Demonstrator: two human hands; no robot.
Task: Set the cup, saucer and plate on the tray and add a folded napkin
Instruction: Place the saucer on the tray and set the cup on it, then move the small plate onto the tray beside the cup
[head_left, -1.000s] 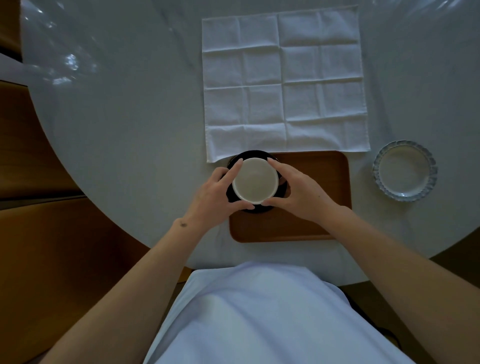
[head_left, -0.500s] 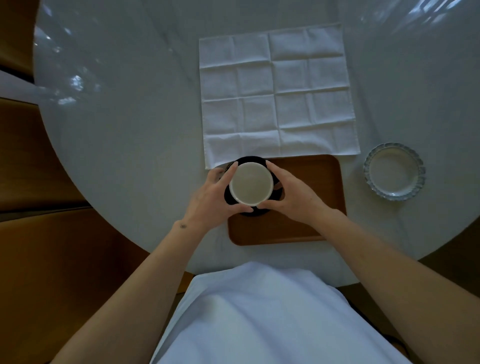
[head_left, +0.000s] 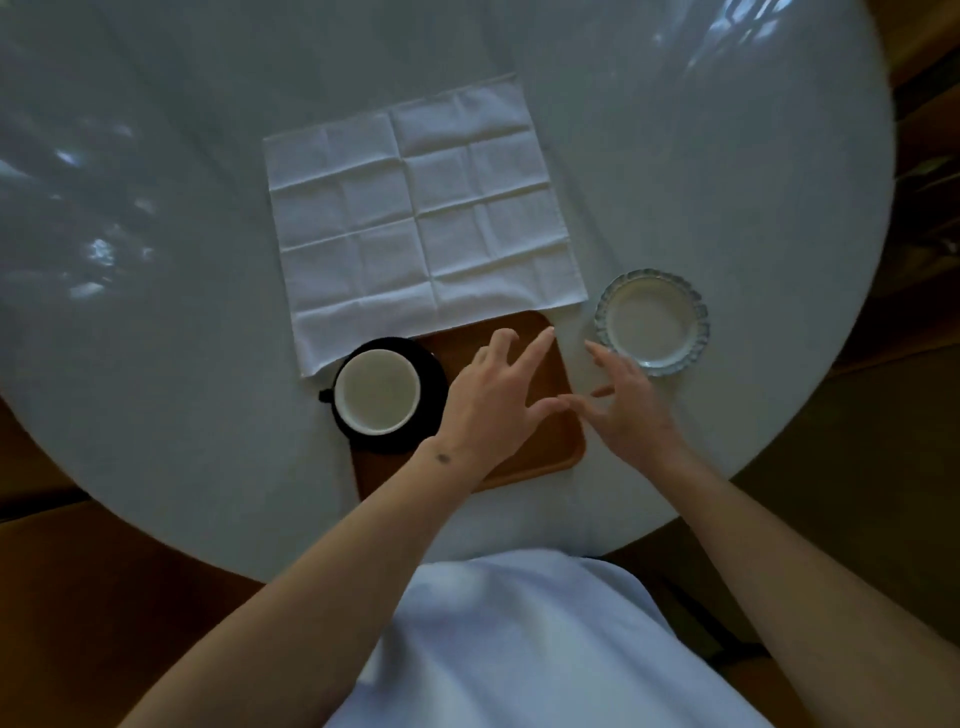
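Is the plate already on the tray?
No, the plate sits on the table, right of the tray, apart from it.

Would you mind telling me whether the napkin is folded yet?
Not yet: the white napkin lies spread flat on the table, its crease grid showing.

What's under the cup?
The cup sits on a black saucer, which rests on the left end of the wooden tray. Saucer centre and tray beneath are covered.
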